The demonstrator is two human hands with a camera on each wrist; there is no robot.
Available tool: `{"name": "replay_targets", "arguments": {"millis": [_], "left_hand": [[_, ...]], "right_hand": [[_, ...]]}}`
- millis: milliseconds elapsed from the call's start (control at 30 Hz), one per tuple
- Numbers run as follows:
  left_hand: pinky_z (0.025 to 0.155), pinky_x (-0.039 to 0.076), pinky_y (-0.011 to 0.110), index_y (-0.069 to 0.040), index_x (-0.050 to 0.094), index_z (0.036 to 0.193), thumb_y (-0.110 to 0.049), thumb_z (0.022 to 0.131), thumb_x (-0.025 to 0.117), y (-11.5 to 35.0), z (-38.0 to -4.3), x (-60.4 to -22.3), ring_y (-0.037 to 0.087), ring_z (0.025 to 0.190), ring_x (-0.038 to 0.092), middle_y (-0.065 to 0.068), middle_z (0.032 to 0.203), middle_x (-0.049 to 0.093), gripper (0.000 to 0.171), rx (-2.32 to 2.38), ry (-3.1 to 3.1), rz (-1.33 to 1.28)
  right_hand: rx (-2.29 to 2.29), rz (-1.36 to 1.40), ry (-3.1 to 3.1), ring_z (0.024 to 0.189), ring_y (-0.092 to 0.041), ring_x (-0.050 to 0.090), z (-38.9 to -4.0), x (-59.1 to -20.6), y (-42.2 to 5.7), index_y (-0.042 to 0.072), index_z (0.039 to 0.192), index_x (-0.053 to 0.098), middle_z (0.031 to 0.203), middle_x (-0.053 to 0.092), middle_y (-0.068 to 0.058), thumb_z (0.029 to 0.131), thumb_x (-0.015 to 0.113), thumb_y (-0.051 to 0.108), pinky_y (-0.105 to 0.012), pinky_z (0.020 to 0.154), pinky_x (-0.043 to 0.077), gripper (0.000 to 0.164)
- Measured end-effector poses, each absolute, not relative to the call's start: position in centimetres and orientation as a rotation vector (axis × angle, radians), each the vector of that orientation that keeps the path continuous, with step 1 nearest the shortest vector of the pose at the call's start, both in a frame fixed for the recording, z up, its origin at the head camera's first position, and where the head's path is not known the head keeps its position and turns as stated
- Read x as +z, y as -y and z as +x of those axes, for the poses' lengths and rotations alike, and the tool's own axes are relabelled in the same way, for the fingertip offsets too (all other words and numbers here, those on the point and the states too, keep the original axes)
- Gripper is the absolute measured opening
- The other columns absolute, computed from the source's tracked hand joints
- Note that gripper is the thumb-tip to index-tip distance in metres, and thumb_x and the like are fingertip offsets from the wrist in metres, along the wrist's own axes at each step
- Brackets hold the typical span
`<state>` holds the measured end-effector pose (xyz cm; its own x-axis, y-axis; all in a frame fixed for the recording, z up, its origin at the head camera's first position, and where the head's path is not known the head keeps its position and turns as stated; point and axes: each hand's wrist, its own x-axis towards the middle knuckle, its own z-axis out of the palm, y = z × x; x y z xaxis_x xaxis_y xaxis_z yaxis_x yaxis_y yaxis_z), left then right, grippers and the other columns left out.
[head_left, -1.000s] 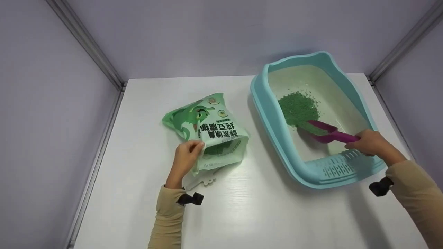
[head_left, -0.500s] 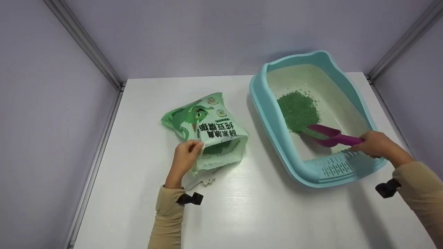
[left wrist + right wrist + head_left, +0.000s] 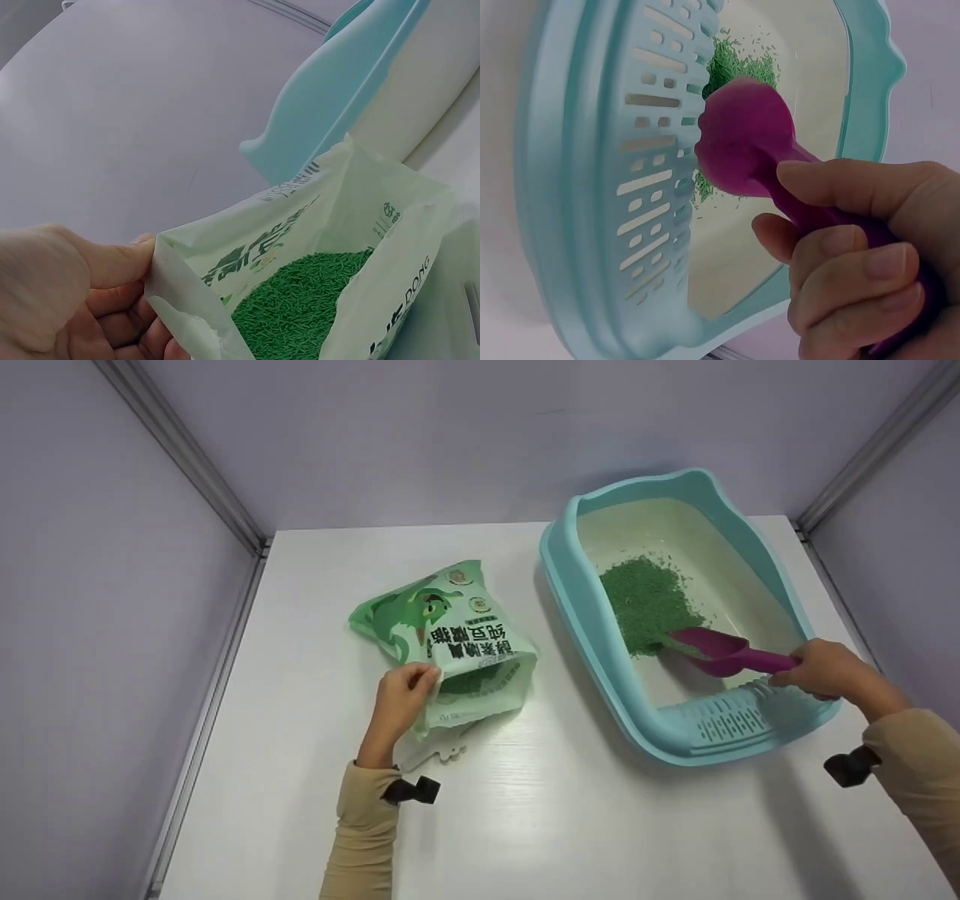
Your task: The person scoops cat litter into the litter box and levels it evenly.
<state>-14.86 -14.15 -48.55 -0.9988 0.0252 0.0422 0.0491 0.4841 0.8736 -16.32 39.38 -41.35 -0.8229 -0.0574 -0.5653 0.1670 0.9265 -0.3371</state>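
My left hand (image 3: 405,697) pinches the edge of an opened green cat litter bag (image 3: 480,637) between thumb and fingers, so its mouth gapes. Inside the bag, green litter pellets (image 3: 292,307) show in the left wrist view. At the right, my right hand (image 3: 829,669) grips the handle of a purple scoop (image 3: 731,654). The scoop is tilted low inside a blue litter box (image 3: 600,637), its lip at a pile of green pellets (image 3: 645,596) on the box floor. Some pellets lie along the scoop's front. The right wrist view shows the back of the scoop (image 3: 742,135).
A small pale flat object (image 3: 446,754) lies partly under the bag on the white table (image 3: 510,810). The box's slotted front ledge (image 3: 739,727) faces the person. Grey-lilac walls (image 3: 420,442) stand behind and at both sides.
My right hand has drawn back to the right with the scoop. Fewer pellets show in the scoop, and the pile has spread toward the front. The left hand and bag have barely moved.
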Motion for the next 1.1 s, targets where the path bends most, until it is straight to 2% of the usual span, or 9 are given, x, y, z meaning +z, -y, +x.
{"name": "replay_targets", "arguments": {"millis": [400, 667, 867, 1100], "left_hand": [[0.064, 0.042, 0.021, 0.005, 0.071, 0.094, -0.012, 0.094, 0.06, 14.2, -14.8, -48.4, 0.009, 0.066, 0.048, 0.018, 0.078, 0.065, 0.02, -1.608, 2.687, -0.044], [0.063, 0.04, 0.021, 0.004, 0.071, 0.095, -0.013, 0.095, 0.061, 14.2, -14.9, -48.7, 0.009, 0.066, 0.047, 0.012, 0.076, 0.063, 0.02, -1.662, 2.68, -0.004], [0.063, 0.04, 0.021, 0.004, 0.071, 0.094, -0.013, 0.095, 0.06, 14.2, -14.9, -48.6, 0.01, 0.067, 0.047, 0.014, 0.077, 0.063, 0.02, -1.66, 2.674, -0.01], [0.063, 0.041, 0.021, 0.004, 0.071, 0.095, -0.013, 0.095, 0.061, 14.1, -14.9, -48.7, 0.01, 0.067, 0.048, 0.015, 0.078, 0.064, 0.02, -1.669, 2.683, 0.008]], "right_hand": [[-0.475, 0.079, -2.528, 0.056, -0.015, 0.05, -15.9, -40.5, -39.3, -0.021, 0.105, 0.057, 0.07, 0.058, -0.01, 0.086, 0.063, 0.021, -0.027, 0.052, 0.046, 0.046], [-0.478, 0.072, -2.527, 0.053, -0.013, 0.047, -15.9, -40.6, -39.1, -0.019, 0.099, 0.057, 0.061, 0.05, -0.002, 0.086, 0.063, 0.022, -0.026, 0.05, 0.043, 0.043], [-0.514, 0.159, -2.569, 0.055, -0.015, 0.049, -16.2, -41.8, -39.2, -0.019, 0.102, 0.055, 0.065, 0.054, -0.007, 0.087, 0.061, 0.024, -0.027, 0.051, 0.044, 0.046], [-0.588, 0.238, -2.524, 0.057, -0.014, 0.048, -16.5, -43.5, -38.8, -0.019, 0.107, 0.054, 0.064, 0.051, -0.003, 0.088, 0.062, 0.028, -0.027, 0.053, 0.043, 0.052]]}}
